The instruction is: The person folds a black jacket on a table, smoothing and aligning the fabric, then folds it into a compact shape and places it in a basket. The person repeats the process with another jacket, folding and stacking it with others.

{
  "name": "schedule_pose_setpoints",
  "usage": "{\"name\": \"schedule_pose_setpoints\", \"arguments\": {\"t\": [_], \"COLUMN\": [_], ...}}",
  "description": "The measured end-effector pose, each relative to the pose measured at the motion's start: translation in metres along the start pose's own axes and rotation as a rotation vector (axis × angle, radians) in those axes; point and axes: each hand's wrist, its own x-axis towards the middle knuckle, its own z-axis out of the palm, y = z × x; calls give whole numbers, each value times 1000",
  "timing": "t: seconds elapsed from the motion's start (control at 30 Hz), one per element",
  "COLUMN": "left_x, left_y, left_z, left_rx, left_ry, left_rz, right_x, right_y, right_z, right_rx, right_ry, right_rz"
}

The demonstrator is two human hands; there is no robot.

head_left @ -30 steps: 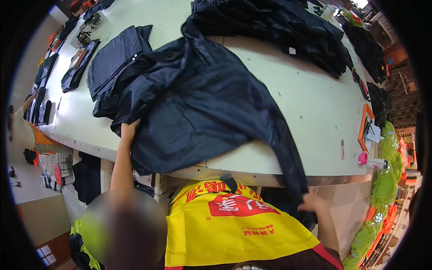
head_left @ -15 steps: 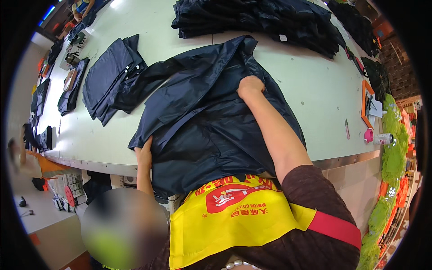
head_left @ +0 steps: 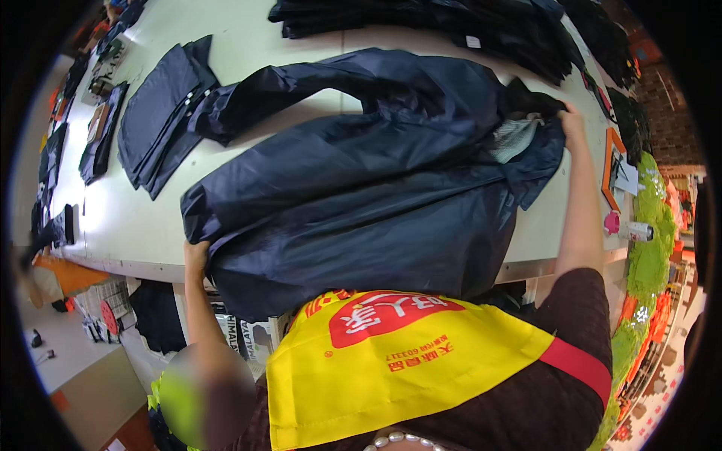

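Dark jacket half laid out on the pale surface

The navy jacket [head_left: 353,195] lies crumpled across the surface [head_left: 301,52], one sleeve flung up-left, hem hanging over the near edge; smoothing looks unfinished. Left hand [head_left: 197,255] is closed on the lower corner, right hand [head_left: 573,120] pinches the collar end; the fabric is thin, glossy, crinkled

Folded dark garments [head_left: 162,116] on table [head_left: 248,37]

The fingers of both hands are hidden under folds of the dark jacket [head_left: 361,203].
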Motion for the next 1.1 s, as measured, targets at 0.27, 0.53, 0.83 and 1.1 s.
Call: {"name": "schedule_pose_setpoints", "arguments": {"t": [0.27,0.53,0.83,1.1], "left_x": [-10,-9,-19,-37], "left_y": [68,57,73,94], "left_z": [52,46,41,27], "left_rx": [-53,-195,-426,-344], "left_ry": [-152,-135,-212,-418], "left_rz": [-155,-276,-114,-108], "right_x": [-46,-218,-183,-217], "right_y": [84,-18,-20,-66], "right_z": [19,93,49,100], "right_rx": [-1136,-829,-245,-1530], "right_ry": [318,-504,-91,-581], "right_rz": [-356,-37,-558,-270]}}
